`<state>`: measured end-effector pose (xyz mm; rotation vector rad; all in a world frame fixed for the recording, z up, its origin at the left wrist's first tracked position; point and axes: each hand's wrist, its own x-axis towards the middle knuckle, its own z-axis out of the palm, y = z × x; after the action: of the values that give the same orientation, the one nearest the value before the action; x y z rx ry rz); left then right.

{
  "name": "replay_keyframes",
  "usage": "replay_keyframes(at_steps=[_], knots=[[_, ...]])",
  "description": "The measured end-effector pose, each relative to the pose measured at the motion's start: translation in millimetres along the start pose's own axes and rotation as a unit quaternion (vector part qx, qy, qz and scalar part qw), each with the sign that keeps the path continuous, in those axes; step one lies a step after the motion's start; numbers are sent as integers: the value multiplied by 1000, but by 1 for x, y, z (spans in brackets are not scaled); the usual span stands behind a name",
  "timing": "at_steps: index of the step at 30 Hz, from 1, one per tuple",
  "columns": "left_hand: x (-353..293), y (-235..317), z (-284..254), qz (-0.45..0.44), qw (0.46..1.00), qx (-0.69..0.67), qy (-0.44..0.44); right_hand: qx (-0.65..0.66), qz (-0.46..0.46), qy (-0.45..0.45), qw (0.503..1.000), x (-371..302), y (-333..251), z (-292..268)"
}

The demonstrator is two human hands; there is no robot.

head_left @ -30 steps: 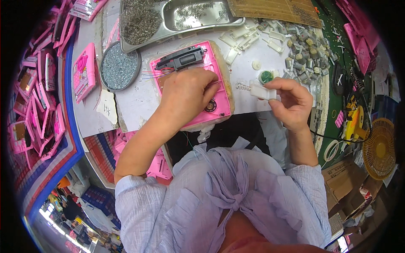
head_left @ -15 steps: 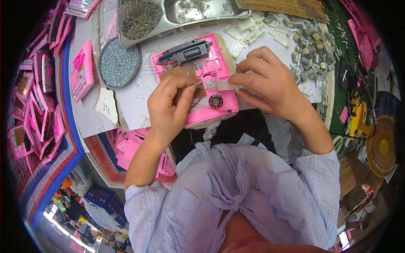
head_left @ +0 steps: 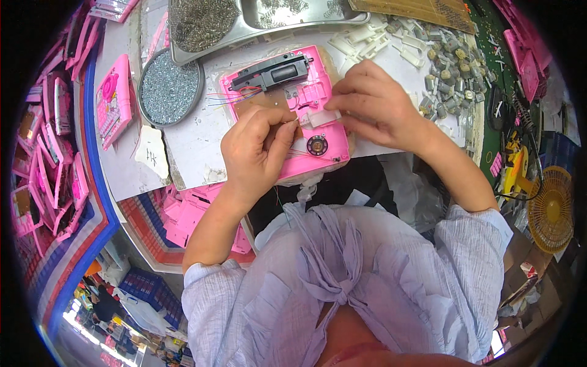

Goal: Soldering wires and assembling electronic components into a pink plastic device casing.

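Note:
In front of me lies a pink plastic toy housing [head_left: 335,137], open side up. A black rectangular module [head_left: 272,72] sits across its far part, with thin coloured wires at its left end. A brown circuit board [head_left: 276,100] and a round black speaker [head_left: 317,145] are in it too. My left hand [head_left: 257,144] is closed in a pinch over the middle of the housing; what it pinches is hidden. My right hand [head_left: 379,107] grips the right end of a translucent white plastic piece [head_left: 322,118], which lies above the speaker.
A round dish of small screws [head_left: 171,88] stands left, near a pink housing [head_left: 115,101]. Metal trays with springs [head_left: 205,21] are at the back. White plastic brackets [head_left: 361,43] and small grey motors [head_left: 449,76] lie right. Pink shells [head_left: 58,159] pile up far left.
The white piece now lies lower and flatter over the housing, between the two hands. My right hand has shifted slightly up; my left hand stays pinched near the middle.

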<state>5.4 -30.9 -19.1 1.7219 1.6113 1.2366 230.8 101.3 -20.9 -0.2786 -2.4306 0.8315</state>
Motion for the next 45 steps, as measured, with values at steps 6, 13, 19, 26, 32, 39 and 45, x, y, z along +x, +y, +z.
replay_keyframes(at_steps=[6, 13, 19, 26, 32, 39, 45], knots=[[-6, -4, 5, -10, 1000, -2, -7, -132, 31, -49, 989, 4, -20, 8], [-1, 0, 1, 38, 997, -8, -65, -82, 130, 43, 987, -29, -35, -22], [-6, 5, -4, 34, 997, -16, -69, -344, 324, -51, 880, -87, -31, -81], [30, 36, 2, 122, 986, 6, -114, -402, 235, -61, 883, -84, 11, -73], [86, 56, 39, -163, 941, -176, -239, -279, 156, 80, 944, -34, -9, -66], [115, 43, 44, -298, 758, -368, -449, -6, 147, 94, 985, -30, -39, -71], [122, 60, 63, -283, 780, -282, -482, 112, 318, 52, 940, -50, -51, -86]])
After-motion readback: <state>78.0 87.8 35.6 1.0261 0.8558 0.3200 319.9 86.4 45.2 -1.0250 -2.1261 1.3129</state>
